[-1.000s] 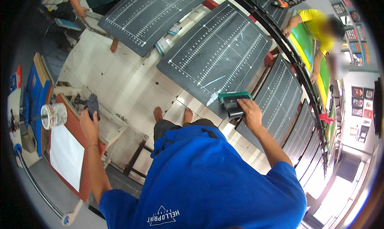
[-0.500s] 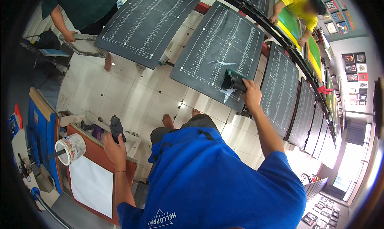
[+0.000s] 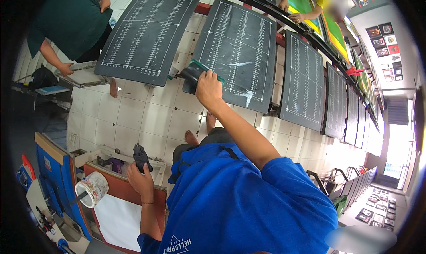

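Observation:
My right hand (image 3: 209,89) grips a black squeegee (image 3: 194,73) with a green edge. The squeegee lies over the near left corner of a dark printing board (image 3: 242,30) marked with white ruled lines. White smears (image 3: 248,98) show near this board's close edge, right of my hand. Low on the left, my left hand (image 3: 140,176) is closed round a dark grey, crumpled cloth-like bundle (image 3: 141,158). Beneath and beside that hand are a brown-red board with a white sheet (image 3: 117,216) and a stained white tub (image 3: 92,189).
Similar ruled boards stand left (image 3: 148,30) and right (image 3: 303,83) in a row. At the upper left, a person in dark green (image 3: 71,23) holds a framed panel (image 3: 84,74). A person in yellow (image 3: 310,5) works over green-yellow screens. White tiles (image 3: 146,114) cover the floor.
My right hand has carried the squeegee leftward, from the board's near right part to its near left corner. My left hand still holds the dark bundle. The whole view has shifted somewhat.

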A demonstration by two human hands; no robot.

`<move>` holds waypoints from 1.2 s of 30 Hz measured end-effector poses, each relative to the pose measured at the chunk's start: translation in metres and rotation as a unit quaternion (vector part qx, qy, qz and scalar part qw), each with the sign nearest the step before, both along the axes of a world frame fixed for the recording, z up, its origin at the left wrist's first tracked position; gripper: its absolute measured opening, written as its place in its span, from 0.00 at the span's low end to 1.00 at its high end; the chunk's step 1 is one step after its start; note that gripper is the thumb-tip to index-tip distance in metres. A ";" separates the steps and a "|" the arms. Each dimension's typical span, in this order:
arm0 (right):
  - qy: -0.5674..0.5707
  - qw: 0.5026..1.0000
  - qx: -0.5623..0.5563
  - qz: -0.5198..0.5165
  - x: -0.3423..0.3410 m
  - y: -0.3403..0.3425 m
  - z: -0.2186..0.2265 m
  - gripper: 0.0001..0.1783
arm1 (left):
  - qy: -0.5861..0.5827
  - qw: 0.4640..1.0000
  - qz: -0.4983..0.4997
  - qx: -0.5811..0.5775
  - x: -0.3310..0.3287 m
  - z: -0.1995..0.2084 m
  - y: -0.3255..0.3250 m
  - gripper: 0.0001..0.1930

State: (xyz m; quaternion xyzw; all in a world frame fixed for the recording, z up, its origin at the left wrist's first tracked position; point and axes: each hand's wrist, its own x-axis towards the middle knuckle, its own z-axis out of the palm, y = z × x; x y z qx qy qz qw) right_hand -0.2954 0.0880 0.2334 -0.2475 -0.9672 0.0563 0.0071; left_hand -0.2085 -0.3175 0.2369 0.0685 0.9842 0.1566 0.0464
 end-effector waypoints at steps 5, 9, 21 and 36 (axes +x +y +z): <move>-0.009 0.999 -0.019 -0.041 0.081 -0.002 -0.002 0.26 | -0.006 1.000 -0.005 0.002 0.001 -0.002 0.000 0.22; -0.048 0.992 0.057 -0.098 0.149 0.049 -0.008 0.30 | -0.003 1.000 -0.003 0.005 0.000 0.002 0.002 0.22; 0.084 0.996 -0.017 0.002 0.083 -0.007 -0.018 0.30 | -0.022 0.999 -0.025 -0.022 -0.001 -0.003 0.001 0.22; 0.079 0.996 -0.014 -0.047 0.100 0.024 -0.012 0.29 | -0.049 0.997 -0.022 -0.059 -0.002 -0.004 0.004 0.21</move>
